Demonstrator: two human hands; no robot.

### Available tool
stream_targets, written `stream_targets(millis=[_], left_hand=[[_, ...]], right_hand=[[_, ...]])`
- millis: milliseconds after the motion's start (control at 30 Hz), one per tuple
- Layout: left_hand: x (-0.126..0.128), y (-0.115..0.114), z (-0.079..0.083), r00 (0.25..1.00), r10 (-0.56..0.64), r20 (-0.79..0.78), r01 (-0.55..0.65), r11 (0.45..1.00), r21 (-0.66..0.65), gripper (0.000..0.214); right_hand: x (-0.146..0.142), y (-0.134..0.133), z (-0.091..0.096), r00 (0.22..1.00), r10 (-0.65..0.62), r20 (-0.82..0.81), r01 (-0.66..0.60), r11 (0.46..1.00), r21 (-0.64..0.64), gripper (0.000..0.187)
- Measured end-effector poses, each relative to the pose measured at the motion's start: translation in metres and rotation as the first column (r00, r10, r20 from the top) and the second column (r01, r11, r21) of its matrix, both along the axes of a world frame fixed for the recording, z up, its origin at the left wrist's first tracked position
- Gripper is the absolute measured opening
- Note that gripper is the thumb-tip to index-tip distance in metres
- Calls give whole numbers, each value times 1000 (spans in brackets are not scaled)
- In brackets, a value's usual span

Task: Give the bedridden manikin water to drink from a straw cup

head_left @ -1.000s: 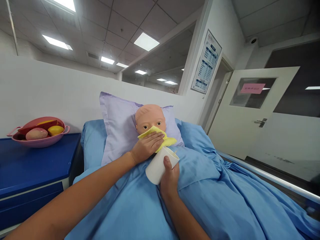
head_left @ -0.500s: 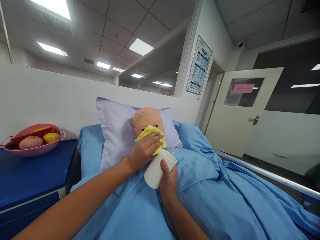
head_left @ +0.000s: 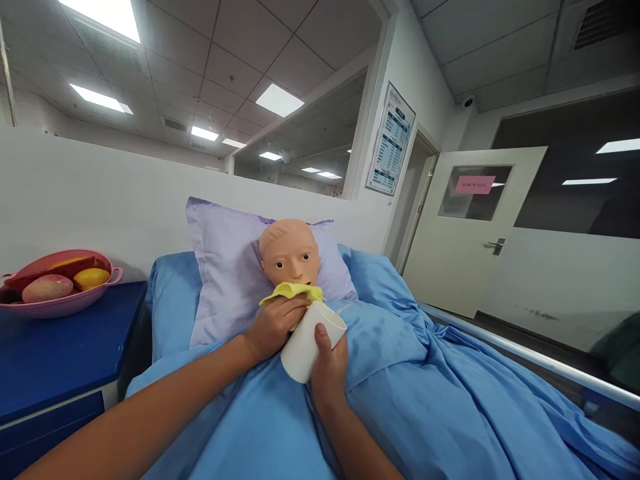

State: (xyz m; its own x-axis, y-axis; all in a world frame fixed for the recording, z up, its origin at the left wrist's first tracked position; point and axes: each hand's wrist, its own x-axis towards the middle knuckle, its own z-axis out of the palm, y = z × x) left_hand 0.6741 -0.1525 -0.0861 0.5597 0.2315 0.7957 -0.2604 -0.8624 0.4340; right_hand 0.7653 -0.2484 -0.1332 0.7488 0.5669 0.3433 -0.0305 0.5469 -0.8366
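Yellow cloth (head_left: 291, 289) held in left grip (head_left: 273, 328), tilted white cup (head_left: 301, 347) clasped by right grip (head_left: 330, 367), doll head (head_left: 289, 252) beyond both grips.

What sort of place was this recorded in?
Probably a care-training room set up like a hospital ward: a manikin lies against a lilac pillow among blue bedding, a rail runs alongside, and a framed notice hangs near the door.

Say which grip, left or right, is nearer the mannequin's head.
Left. The left grip, against the yellow cloth, is just below the mannequin's head; the right grip, around the white cup, is lower and farther right.
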Motion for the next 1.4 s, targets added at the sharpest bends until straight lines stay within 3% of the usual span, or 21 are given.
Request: stream_targets(millis=[167, 267, 333, 400, 433, 467, 500, 533, 633, 733, 867, 933, 1033, 1100, 1267, 1400], left_hand=[[9, 2, 37, 993, -68, 100, 58, 993, 101, 31], [18, 11, 43, 998, -42, 53, 27, 967, 252, 26], [20, 18, 34, 995, 77, 55, -95, 864, 495, 24], [20, 23, 18, 968, 206, 145, -247, 668, 702, 25], [19, 24, 10, 948, 248, 200, -311, 578, 755, 27], [18, 23, 2, 929, 278, 244, -359, 521, 774, 28], [16, 22, -5, 917, 294, 270, -389, 503, 772, 28], [14, 20, -10, 912, 302, 278, -402, 522, 752, 27], [7, 12, -16, 933, 277, 231, -360, 671, 648, 26], [3, 6, -5, 946, 206, 249, -317, 739, 594, 30], [8, 5, 23, 943, 148, 299, -309, 724, 616, 35], [15, 8, 32, 940, 156, 303, -325, 682, 656, 32], [25, 14, 30, 921, 240, 309, -391, 558, 732, 26], [27, 16, 20, 900, 314, 301, -427, 510, 746, 25], [19, 13, -9, 884, 382, 268, -454, 569, 685, 23], [9, 9, -14, 915, 337, 219, -396, 663, 636, 23]], right_hand=[[-1, -1, 4, 999, 38, -28, -38, 999, 17, 54], [0, 0, 7, 995, 40, -89, -38, 999, 30, 53], [0, 1, 8, 993, 35, -113, -31, 999, 38, 54], [0, 1, 8, 993, 32, -118, -27, 999, 41, 55], [1, 1, 7, 993, 31, -118, -27, 999, 41, 56], [1, 1, 6, 993, 34, -116, -30, 999, 41, 56], [1, 1, 5, 993, 36, -114, -32, 999, 39, 57], [1, 2, 4, 993, 37, -112, -33, 999, 35, 57], [2, 4, 1, 996, 25, -89, -24, 1000, 17, 58], [4, 5, -1, 996, 23, -83, -21, 999, 27, 59], [5, 6, 0, 996, 34, -82, -32, 999, 23, 59], [5, 6, 1, 997, 17, -80, -15, 1000, 14, 59], [5, 7, 1, 996, 10, -83, -10, 1000, 6, 59], [4, 6, 1, 996, 12, -85, -13, 1000, -1, 57], [1, 2, 3, 994, 34, -103, -33, 999, 20, 56], [1, 2, 4, 995, 24, -100, -23, 1000, 10, 59]])
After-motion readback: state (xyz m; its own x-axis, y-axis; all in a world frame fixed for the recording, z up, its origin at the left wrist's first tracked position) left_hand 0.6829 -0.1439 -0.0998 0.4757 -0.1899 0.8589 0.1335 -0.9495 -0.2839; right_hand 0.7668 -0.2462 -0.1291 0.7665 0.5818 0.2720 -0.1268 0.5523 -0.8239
